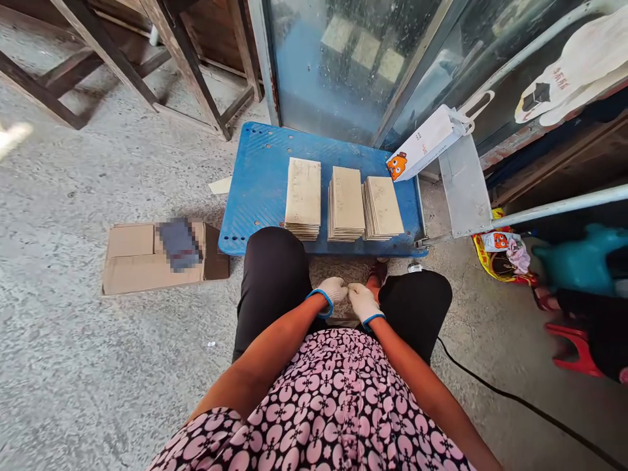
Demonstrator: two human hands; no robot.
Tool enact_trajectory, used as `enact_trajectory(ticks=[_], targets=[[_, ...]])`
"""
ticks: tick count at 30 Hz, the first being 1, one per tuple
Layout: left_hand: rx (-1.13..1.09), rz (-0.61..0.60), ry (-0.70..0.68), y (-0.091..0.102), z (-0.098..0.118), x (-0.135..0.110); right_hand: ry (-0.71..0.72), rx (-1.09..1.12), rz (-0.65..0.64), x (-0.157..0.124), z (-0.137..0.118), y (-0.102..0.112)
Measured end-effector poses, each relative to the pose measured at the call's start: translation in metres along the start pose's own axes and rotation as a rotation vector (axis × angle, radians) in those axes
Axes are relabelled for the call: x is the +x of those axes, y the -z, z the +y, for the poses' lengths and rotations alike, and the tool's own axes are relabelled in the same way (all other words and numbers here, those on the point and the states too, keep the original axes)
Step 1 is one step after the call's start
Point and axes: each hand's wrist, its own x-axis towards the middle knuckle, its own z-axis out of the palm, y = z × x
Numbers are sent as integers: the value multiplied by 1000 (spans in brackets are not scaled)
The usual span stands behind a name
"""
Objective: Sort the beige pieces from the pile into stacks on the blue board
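My left hand (pixel 334 289) and my right hand (pixel 362 302) are close together above my lap, between my knees. Both wear white knit gloves with blue cuffs. Their fingers are closed and the fingertips nearly meet. The inner sides are hidden, so whether anything small is pinched there I cannot make out. Beyond my knees, a blue platform (pixel 260 190) bears three stacks of thin beige boards: a left stack (pixel 303 193), a middle stack (pixel 347 201) and a right stack (pixel 384 206). Neither hand touches the stacks.
A cardboard box (pixel 132 271) with a dark blurred item (pixel 179 244) on it stands at left. A white paper bag (pixel 426 144) leans at the platform's back right. Glass panels (pixel 343 72) rise behind. A black cable (pixel 510 396) and red stool (pixel 574 347) lie to the right.
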Motion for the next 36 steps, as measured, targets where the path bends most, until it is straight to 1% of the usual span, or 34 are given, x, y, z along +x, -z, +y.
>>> enact_trajectory(ticks=[3, 6, 12, 19, 25, 31, 36], targets=[[45, -4, 6, 2, 0, -2, -41, -9, 23, 0, 1, 5], [71, -4, 9, 3, 0, -4, -47, -8, 19, 0, 3, 7], [105, -2, 27, 5, -5, -6, -51, 2, 8, 2, 9, 6], [132, 0, 48, 7, -13, -7, -67, 30, 27, 2, 12, 5], [119, 34, 22, 11, -9, -13, -72, 37, 65, -4, 5, 6], [71, 81, -24, 18, -6, -21, -30, 36, 111, -11, -9, 8], [32, 97, -27, 21, -8, -23, 15, 97, 141, -13, -20, 6]])
